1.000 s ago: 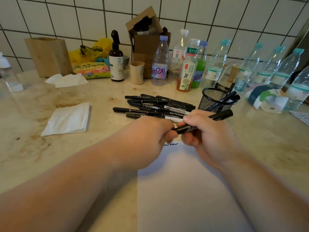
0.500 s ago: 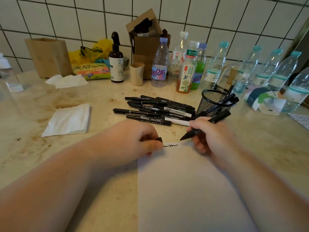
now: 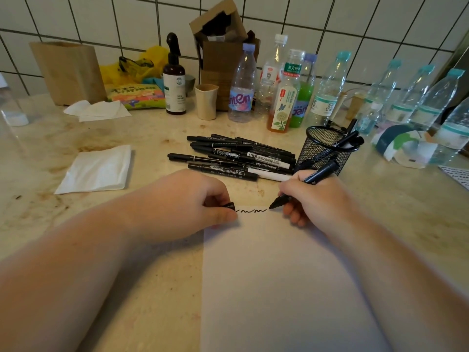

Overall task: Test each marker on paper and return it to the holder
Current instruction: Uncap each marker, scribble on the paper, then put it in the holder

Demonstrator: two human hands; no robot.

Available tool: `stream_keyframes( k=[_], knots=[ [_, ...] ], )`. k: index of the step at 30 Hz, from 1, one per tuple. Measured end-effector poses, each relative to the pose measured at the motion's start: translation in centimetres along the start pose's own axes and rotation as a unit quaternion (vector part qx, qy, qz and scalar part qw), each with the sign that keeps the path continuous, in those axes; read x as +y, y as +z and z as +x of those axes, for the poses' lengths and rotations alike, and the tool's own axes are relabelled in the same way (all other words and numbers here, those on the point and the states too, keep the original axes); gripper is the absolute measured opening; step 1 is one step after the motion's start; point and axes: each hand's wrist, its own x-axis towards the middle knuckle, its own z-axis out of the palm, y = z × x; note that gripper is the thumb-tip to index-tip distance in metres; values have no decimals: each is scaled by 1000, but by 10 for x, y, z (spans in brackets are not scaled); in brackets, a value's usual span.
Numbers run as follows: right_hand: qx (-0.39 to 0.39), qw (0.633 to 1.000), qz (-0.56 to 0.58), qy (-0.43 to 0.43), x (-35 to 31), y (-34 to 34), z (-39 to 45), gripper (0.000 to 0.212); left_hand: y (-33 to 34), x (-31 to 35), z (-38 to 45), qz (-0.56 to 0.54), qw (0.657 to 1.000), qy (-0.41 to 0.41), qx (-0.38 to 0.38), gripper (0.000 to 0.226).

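Black marker (image 3: pixel 304 185) sits pinched in your right hand (image 3: pixel 317 199), tip at the squiggle's end on the paper (image 3: pixel 274 275), while your left hand (image 3: pixel 187 201) pinches its cap (image 3: pixel 229 206) just beside that line.

Black marker (image 3: pixel 305 183) uncapped in my right hand, tip at paper (image 3: pixel 274 275) top edge beside a wavy black line, cap (image 3: pixel 229 206) pinched in my left, loose markers (image 3: pixel 236 158) piled beside mesh holder (image 3: pixel 323 148) with several inside
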Motion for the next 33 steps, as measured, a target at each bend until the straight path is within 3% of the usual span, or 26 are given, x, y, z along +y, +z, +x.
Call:
stream_keyframes(
  k=[18,25,28,33],
  knots=[
    [37,998,-37,29,4,-4,5,18,2,-4,2,12,1000,0,4,49],
    [93,995,-23,19,5,-12,8,18,1,-2,0,8,1000,-7,-11,36],
    [61,996,59,-5,-1,-9,4,17,0,-1,0,-8,1000,-13,-17,33],
    [-73,979,179,-67,-10,-5,-5,17,-1,5,0,-31,999,-14,-1,40]
  ],
)
